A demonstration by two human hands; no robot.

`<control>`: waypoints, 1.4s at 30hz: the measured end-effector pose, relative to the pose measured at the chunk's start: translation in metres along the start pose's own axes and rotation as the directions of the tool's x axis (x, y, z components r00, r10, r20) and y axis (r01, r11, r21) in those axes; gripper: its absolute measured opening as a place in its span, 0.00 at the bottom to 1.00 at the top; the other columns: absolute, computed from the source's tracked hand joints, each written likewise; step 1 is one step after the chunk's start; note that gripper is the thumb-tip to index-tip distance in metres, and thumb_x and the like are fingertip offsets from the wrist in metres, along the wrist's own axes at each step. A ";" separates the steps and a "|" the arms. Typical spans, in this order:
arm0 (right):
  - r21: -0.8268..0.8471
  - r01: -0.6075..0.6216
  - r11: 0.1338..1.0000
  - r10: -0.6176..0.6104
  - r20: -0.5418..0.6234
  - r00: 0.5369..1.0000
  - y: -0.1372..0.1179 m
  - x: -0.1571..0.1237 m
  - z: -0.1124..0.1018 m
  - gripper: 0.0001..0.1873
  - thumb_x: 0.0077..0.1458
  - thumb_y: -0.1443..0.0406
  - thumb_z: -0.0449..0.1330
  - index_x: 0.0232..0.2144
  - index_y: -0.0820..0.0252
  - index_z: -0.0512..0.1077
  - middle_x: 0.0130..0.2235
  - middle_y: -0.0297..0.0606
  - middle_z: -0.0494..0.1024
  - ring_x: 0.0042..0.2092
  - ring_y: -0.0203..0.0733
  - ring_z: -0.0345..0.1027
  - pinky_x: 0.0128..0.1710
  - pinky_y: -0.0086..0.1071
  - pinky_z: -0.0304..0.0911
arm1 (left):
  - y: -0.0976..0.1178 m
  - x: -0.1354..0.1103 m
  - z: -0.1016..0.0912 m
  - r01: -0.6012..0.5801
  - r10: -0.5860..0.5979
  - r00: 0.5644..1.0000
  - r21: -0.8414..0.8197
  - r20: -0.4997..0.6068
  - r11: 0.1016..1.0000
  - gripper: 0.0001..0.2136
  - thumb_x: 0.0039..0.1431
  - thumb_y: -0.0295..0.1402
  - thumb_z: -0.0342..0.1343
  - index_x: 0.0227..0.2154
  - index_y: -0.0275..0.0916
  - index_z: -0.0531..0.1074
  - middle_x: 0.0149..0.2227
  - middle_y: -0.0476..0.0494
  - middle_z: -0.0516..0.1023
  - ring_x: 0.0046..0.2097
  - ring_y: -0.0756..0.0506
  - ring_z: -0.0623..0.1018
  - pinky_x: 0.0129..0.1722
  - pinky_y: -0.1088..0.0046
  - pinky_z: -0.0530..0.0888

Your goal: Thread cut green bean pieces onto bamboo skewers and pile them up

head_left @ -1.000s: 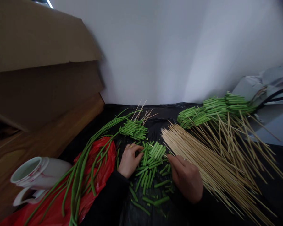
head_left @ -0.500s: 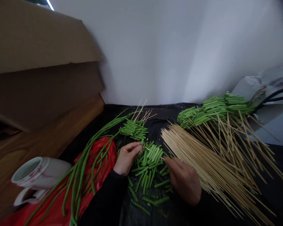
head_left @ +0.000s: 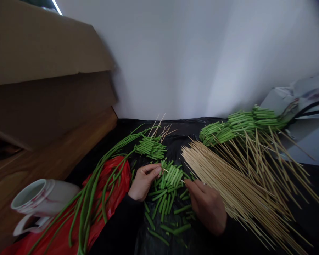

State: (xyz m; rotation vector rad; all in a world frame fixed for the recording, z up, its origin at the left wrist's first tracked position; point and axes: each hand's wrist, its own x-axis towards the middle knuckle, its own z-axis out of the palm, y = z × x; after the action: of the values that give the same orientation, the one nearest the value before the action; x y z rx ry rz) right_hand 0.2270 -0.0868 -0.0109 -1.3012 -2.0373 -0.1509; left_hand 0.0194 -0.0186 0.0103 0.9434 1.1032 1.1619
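2 hands hold a skewer of cut green beans (head_left: pixel 174 175) just above a loose pile of pieces (head_left: pixel 163 205) on black plastic (head_left: pixel 149 244)
The right hand's (head_left: pixel 208 205) grip is closed on the skewer's near end, the left hand's (head_left: pixel 145 181) pinching a bean piece (head_left: pixel 163 164) at the other; the long axis slants from lower right to upper left, pieces crosswise, while red marks on the white mug (head_left: pixel 57 196) are too blurred to read
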 end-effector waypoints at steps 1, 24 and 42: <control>-0.001 0.000 1.000 0.000 0.000 1.000 0.000 0.000 0.000 0.16 0.59 0.73 0.47 0.44 0.62 0.72 0.27 0.34 0.71 0.28 0.33 0.65 0.28 0.28 0.53 | 0.000 0.000 0.000 0.000 0.000 1.000 0.001 0.000 1.000 0.13 0.41 0.35 0.69 0.31 0.35 0.81 0.28 0.44 0.79 0.29 0.52 0.73 0.32 0.75 0.69; 0.069 -0.027 0.997 0.026 0.008 1.000 -0.003 -0.002 0.003 0.14 0.60 0.73 0.48 0.44 0.62 0.70 0.28 0.34 0.70 0.30 0.35 0.66 0.30 0.30 0.54 | 0.003 -0.005 0.006 0.177 -0.162 0.982 -0.165 0.096 0.970 0.11 0.41 0.33 0.70 0.28 0.34 0.77 0.27 0.46 0.78 0.31 0.53 0.75 0.32 0.79 0.70; 0.102 -0.035 0.994 0.035 0.002 0.999 -0.008 -0.006 0.006 0.15 0.59 0.74 0.48 0.42 0.62 0.71 0.27 0.35 0.70 0.29 0.36 0.65 0.30 0.31 0.53 | -0.004 -0.008 0.011 0.174 -0.170 0.984 -0.060 0.057 0.983 0.13 0.35 0.34 0.72 0.23 0.34 0.76 0.23 0.52 0.73 0.25 0.56 0.69 0.28 0.79 0.65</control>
State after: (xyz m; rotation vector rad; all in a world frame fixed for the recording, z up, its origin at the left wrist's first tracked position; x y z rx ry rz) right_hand 0.2187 -0.0921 -0.0169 -1.2726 -1.9946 -0.0307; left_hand 0.0306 -0.0272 0.0105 0.8070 1.0777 1.0205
